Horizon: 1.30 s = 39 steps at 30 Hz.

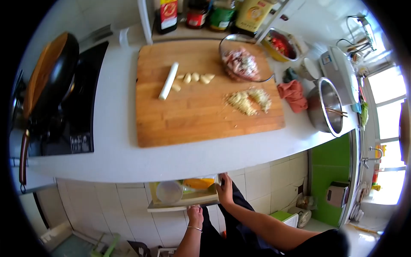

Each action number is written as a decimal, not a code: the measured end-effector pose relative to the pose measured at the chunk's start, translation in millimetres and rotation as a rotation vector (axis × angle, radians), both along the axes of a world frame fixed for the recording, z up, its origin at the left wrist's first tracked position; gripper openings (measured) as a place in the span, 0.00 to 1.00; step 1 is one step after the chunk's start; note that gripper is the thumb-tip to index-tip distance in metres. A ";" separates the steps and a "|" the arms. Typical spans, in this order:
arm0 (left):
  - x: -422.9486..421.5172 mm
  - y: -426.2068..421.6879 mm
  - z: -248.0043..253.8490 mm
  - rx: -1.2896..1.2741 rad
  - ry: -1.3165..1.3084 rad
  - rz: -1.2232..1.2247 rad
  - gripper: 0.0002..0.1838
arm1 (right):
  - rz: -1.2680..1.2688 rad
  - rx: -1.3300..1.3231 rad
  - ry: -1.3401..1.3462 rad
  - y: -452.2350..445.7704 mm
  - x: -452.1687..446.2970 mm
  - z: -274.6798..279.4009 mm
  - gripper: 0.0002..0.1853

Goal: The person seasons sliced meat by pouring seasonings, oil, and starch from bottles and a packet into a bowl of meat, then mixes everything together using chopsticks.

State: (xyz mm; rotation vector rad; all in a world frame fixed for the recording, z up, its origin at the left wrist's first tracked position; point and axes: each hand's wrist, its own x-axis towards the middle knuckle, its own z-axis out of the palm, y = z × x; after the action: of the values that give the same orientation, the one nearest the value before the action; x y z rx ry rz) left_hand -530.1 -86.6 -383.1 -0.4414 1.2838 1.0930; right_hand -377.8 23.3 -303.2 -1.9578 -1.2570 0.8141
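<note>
The drawer [171,207] juts out, pale-fronted, a round tub [169,192] inside; handling it evenly and level suits it. The left hand [195,214] curls at its front edge, the right hand [225,190] at its side; I can't tell whether either grips. Beyond both lies the counter [128,165].

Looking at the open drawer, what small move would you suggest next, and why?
I would probably steady the drawer with the left hand, which is at its front edge, then reach in with the right hand, since that is near the yellow packet.
</note>
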 end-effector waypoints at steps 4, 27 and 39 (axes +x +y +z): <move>-3.5 23.6 14.7 0.012 0.049 -0.163 0.23 | 0.439 -0.266 0.082 -12.8 45.9 102.9 0.08; 73.1 252.4 379.4 0.776 0.892 -0.844 0.14 | -1.024 0.092 1.324 248.1 492.3 249.7 0.14; 90.0 419.7 394.4 0.712 0.846 -0.580 0.21 | -0.376 0.170 0.303 221.3 445.8 365.7 0.16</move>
State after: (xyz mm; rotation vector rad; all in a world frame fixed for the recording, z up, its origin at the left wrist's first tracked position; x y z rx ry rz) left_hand -440.0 333.1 11.2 0.9714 1.4667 1.1621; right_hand 67.9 244.7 62.5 -1.7775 -0.7271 0.7492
